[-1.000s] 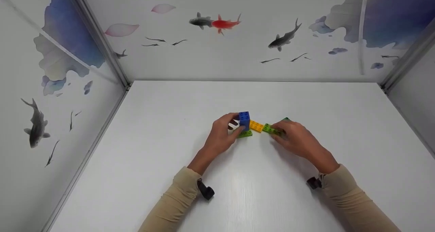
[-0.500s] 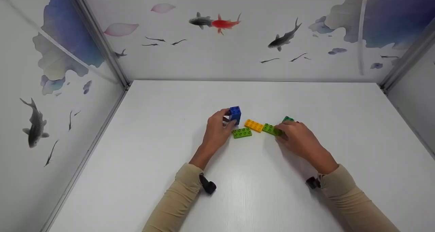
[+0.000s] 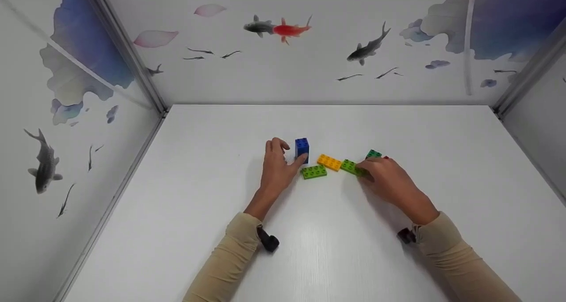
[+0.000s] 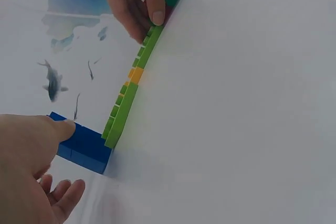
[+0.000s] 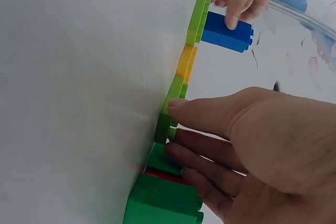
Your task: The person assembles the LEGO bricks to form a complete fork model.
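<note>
A tower of blue building bricks [image 3: 302, 150] stands upright on the white table, left of the middle. My left hand [image 3: 277, 166] is beside it, its fingers spread away from the tower while the thumb [image 4: 65, 129] still touches a blue side. Just in front of the tower lies a light-green flat brick [image 3: 314, 172], studs up. Farther right, my right hand [image 3: 388, 178] pinches a second light-green brick [image 5: 172, 100] between thumb and fingers, low at the table. Between the two green bricks lies a yellow brick [image 3: 329, 162].
Dark-green bricks [image 5: 164, 198] and a red brick [image 3: 386, 157] sit beyond my right hand, partly hidden by it in the head view. White walls painted with fish enclose the table [image 3: 309, 249] at the back and sides.
My left hand has moved the blue tower left and back, off from over the light-green brick, and its fingers have spread away from it. The right hand has hardly moved.
</note>
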Demonstrator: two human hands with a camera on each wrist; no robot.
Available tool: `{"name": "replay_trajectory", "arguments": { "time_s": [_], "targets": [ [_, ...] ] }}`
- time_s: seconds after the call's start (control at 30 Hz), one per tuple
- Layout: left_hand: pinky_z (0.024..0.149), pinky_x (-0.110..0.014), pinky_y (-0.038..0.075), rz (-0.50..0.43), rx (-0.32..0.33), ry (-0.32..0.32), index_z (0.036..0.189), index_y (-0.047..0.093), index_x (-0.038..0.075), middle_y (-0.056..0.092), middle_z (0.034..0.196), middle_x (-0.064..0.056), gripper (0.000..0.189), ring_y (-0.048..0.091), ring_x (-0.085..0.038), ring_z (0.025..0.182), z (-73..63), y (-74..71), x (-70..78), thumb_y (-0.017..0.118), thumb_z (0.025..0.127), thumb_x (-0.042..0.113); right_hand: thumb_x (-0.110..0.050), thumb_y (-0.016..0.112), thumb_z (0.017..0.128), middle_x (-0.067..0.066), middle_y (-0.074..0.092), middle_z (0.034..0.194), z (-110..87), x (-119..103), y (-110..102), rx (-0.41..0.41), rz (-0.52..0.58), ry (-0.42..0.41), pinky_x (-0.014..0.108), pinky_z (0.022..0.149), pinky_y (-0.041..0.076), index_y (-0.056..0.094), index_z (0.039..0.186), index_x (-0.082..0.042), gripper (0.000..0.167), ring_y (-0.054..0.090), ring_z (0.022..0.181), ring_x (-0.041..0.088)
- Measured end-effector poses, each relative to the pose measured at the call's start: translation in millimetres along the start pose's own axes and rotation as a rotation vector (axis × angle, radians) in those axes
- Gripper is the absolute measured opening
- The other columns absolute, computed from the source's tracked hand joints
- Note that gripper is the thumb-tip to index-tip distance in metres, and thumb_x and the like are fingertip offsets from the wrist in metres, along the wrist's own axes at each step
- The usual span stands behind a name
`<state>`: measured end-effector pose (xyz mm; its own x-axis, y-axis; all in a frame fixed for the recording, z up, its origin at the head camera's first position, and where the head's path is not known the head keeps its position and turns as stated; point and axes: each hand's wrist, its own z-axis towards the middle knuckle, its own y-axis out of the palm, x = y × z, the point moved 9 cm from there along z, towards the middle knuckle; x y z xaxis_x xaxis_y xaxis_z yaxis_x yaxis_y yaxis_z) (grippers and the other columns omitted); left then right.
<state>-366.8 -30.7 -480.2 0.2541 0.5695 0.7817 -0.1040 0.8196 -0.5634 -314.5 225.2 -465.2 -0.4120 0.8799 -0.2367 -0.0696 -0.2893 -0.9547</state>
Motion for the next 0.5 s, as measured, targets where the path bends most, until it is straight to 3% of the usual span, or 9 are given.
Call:
{"name": "replay_trajectory", "arguments": {
  "time_s": [0.13, 0.23, 0.37, 0.5],
  "targets": [
    [0.076, -0.024, 0.049, 0.018, -0.06, 0.057, 0.105, 0.062, 0.011, 0.061, 0.097, -0.006, 0.034, 0.057, -0.017, 0.09, -4.0, -1.5, 6.5, 0.084, 0.097, 0.034, -0.001, 0.083, 0.093, 0.017, 0.08, 0.118, 1.1, 1.7, 0.4, -0.021, 0.018, 0.025, 0.053, 0.098, 0.063, 0.078, 0.125, 0.0, 0.033, 0.075, 0.107, 0.034],
    [0.074, -0.021, 0.051, 0.031, -0.135, 0.091, 0.099, 0.068, 0.013, 0.065, 0.09, -0.001, 0.026, 0.059, -0.014, 0.084, -8.3, 0.9, 7.7, 0.084, 0.097, 0.033, -0.001, 0.083, 0.092, 0.017, 0.08, 0.119, 1.0, 5.1, 1.7, -0.046, 0.062, 0.064, 0.053, 0.097, 0.063, 0.079, 0.125, 0.0, 0.033, 0.075, 0.107, 0.033],
    [0.078, -0.024, 0.057, 0.029, -0.204, 0.123, 0.103, 0.074, 0.011, 0.073, 0.094, 0.0, 0.02, 0.064, -0.014, 0.085, -12.4, 2.4, 7.9, 0.083, 0.098, 0.028, -0.004, 0.084, 0.092, 0.016, 0.08, 0.115, 0.1, 9.4, 2.3, -0.061, 0.115, 0.106, 0.052, 0.093, 0.064, 0.08, 0.12, 0.0, 0.028, 0.074, 0.103, 0.03],
    [0.088, -0.028, 0.062, 0.031, -0.273, 0.114, 0.112, 0.077, 0.008, 0.078, 0.105, -0.004, 0.021, 0.069, -0.015, 0.092, -15.2, 7.1, 6.0, 0.082, 0.098, 0.023, -0.007, 0.085, 0.092, 0.014, 0.08, 0.108, 0.0, 11.9, 1.7, -0.064, 0.133, 0.12, 0.05, 0.088, 0.064, 0.081, 0.112, -0.002, 0.021, 0.072, 0.096, 0.027]
  ]
}}
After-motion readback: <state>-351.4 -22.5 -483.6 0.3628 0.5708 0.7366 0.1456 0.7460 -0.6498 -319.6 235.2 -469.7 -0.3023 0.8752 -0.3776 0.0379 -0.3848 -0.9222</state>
